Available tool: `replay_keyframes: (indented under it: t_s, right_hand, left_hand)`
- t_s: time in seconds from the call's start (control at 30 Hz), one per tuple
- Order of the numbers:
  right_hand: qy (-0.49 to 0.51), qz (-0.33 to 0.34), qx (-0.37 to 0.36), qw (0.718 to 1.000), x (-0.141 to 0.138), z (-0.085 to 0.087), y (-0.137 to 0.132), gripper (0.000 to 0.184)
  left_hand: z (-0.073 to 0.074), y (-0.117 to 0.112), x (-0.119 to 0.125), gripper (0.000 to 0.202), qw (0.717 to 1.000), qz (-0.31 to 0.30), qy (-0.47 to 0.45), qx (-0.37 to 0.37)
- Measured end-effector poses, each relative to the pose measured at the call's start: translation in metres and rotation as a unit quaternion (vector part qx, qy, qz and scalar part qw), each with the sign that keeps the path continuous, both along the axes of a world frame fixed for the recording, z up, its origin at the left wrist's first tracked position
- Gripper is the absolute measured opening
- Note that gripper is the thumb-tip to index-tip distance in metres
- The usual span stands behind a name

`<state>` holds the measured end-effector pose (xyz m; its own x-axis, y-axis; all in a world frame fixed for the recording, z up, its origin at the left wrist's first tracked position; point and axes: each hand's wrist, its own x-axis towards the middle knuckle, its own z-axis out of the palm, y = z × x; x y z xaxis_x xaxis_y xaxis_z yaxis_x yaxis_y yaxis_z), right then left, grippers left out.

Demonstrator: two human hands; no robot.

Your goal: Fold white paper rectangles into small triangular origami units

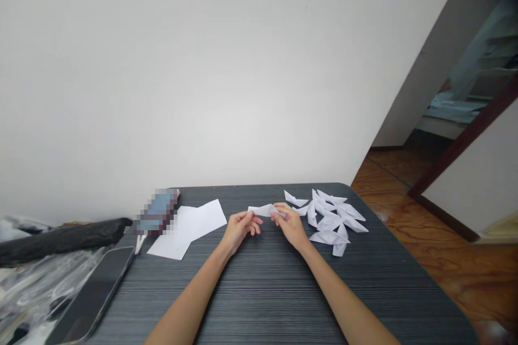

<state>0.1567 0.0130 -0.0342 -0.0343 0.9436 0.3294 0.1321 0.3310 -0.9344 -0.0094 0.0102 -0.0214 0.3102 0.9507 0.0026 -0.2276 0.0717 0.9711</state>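
Note:
Between my two hands is a small white folded paper boat (263,210), held a little above the dark table. My left hand (242,228) pinches its left tip between thumb and forefinger, the other fingers curled loosely below. At the other end, my right hand (288,222) grips the paper with thumb and fingers, hiding part of it. Just right of that hand lies a pile of folded white paper boats (329,221), several of them overlapping. Left of my left hand are flat white paper sheets (206,219), partly overlapping.
The dark ribbed table (259,291) meets a white wall (243,75) at its back edge. A blurred-out object (157,211) sits at the back left. A phone (95,294) lies on the left edge, near a black umbrella-like bundle (65,240) and clear plastic wrapping (56,280).

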Motion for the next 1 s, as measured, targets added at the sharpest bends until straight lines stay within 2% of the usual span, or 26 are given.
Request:
replay_keyframes:
  t_s: [0.17, 0.33, 0.53, 0.6, 0.73, 0.8, 0.9, 1.0]
  right_hand:
    - [-0.031, 0.026, 0.028, 0.999, -0.001, 0.007, -0.007, 0.02]
    - [-0.07, 0.035, 0.077, 0.994, 0.001, 0.015, -0.013, 0.016]
    - [-0.083, 0.057, 0.088, 0.991, 0.003, 0.017, -0.013, 0.018]
    - [-0.069, 0.082, 0.07, 0.992, 0.005, 0.02, -0.014, 0.025]
    - [0.033, 0.174, -0.034, 0.984, 0.014, 0.025, -0.015, 0.058]
    - [0.064, 0.205, -0.074, 0.974, 0.018, 0.025, -0.014, 0.054]
    - [0.074, 0.21, -0.101, 0.97, 0.023, 0.021, -0.01, 0.03]
    - [0.081, 0.209, -0.128, 0.966, 0.026, 0.017, -0.008, 0.023]
  left_hand:
    - [0.004, -0.003, -0.001, 0.036, 0.998, 0.013, -0.042, -0.037]
    - [0.004, 0.0, -0.007, 0.024, 0.994, -0.005, -0.075, -0.076]
    - [0.0, 0.004, -0.014, 0.021, 0.993, -0.002, -0.053, -0.108]
    - [-0.001, 0.005, -0.017, 0.022, 0.992, -0.008, -0.048, -0.113]
    - [0.0, 0.007, -0.023, 0.021, 0.992, -0.022, -0.037, -0.116]
    - [0.002, 0.007, -0.025, 0.02, 0.992, -0.024, -0.03, -0.12]
    - [0.003, 0.007, -0.025, 0.019, 0.993, -0.031, -0.015, -0.115]
    - [0.001, 0.007, -0.025, 0.021, 0.995, -0.043, 0.007, -0.091]
